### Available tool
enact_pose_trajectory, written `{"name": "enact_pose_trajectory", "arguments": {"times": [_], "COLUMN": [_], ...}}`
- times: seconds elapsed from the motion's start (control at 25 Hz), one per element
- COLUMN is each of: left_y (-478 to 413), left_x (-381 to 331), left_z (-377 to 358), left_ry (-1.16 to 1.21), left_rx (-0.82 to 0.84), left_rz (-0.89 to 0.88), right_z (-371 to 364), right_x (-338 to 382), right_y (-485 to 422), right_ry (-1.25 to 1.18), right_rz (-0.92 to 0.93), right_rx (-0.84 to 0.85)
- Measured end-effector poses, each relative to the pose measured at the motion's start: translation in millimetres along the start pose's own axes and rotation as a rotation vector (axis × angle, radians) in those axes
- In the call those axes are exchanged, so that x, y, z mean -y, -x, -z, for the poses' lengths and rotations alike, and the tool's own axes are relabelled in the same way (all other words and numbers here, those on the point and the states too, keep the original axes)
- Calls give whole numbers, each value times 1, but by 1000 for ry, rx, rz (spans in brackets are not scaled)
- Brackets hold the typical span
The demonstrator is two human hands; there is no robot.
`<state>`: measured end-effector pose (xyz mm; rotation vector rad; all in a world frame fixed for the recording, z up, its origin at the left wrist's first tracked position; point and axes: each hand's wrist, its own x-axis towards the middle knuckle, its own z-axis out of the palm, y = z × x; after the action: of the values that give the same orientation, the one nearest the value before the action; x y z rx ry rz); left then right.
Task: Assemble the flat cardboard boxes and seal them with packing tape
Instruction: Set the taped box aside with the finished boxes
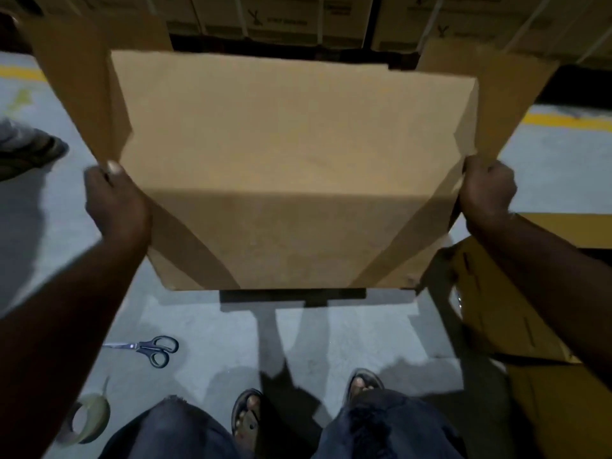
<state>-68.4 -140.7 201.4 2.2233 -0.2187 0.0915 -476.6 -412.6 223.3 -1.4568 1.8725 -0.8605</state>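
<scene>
Two hands lift cardboard box (pixel 291 173) above floor (pixel 331 332): left hand (pixel 114 200), right hand (pixel 486 190) each grip side edge. Light, stiff yet floppy at flaps; hold near creases. Tape roll (pixel 89 419) on floor.

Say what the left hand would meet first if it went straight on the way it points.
The left hand already grips the box by a side flap, so cardboard comes first; past it, probably the stacked cartons behind, though depth is unclear.

Scissors (pixel 147 348) on grey floor (pixel 215 339), yellow line (pixel 563 120), strapped cartons (pixel 281 21) behind, another person's shoe (pixel 29 154) left
</scene>
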Motion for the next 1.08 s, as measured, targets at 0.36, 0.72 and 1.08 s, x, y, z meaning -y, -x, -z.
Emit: {"name": "enact_pose_trajectory", "arguments": {"times": [0.36, 0.72, 1.08], "left_y": [47, 10, 79], "left_x": [99, -23, -22], "left_z": [34, 56, 108], "left_ry": [305, -331, -451], "left_rx": [290, 264, 776], "left_rz": [628, -551, -459], "right_z": [4, 38, 51], "right_x": [-100, -1, 3], "right_y": [59, 20, 15], "right_ry": [-323, -33, 320], "right_rz": [-423, 394, 427], "right_rx": [207, 101, 246]}}
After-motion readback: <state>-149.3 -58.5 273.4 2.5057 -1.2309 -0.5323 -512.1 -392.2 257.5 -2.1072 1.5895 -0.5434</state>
